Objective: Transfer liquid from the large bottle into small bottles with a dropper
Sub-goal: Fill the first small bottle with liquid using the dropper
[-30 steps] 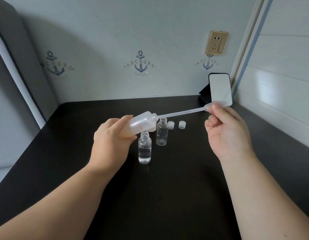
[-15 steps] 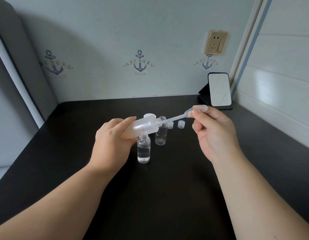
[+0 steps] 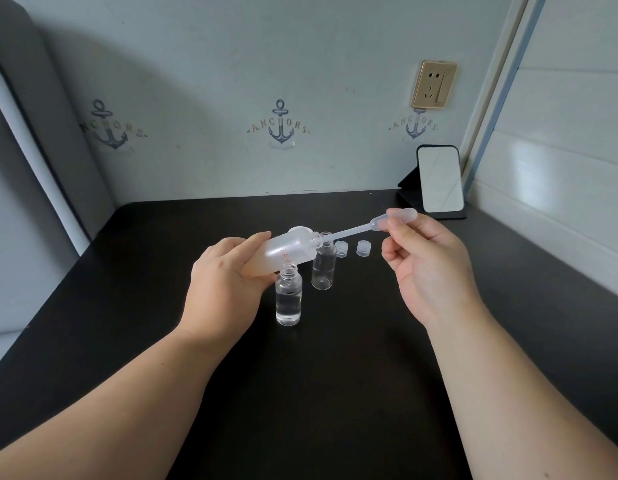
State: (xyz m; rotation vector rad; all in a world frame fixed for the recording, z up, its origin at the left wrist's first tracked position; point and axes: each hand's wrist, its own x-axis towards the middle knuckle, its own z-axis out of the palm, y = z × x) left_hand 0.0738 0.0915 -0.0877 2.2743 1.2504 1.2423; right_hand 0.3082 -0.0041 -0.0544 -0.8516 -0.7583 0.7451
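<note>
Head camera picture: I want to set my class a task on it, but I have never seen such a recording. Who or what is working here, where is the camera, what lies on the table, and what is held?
No machine: a person works bare-handed, filmed by a camera on their head looking down. The left hand holds the tilted large bottle. The right hand pinches the bulb of a dropper, its tip in the bottle's mouth. On the black table stand two open small bottles: the near one holds clear liquid, the far one looks nearly empty. Two small caps lie behind, and a mirror stands at the back.

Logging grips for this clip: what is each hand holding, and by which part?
Left hand grips the tilted frosted plastic large bottle around its lower body. Right hand pinches the clear plastic dropper by its bulb.
</note>
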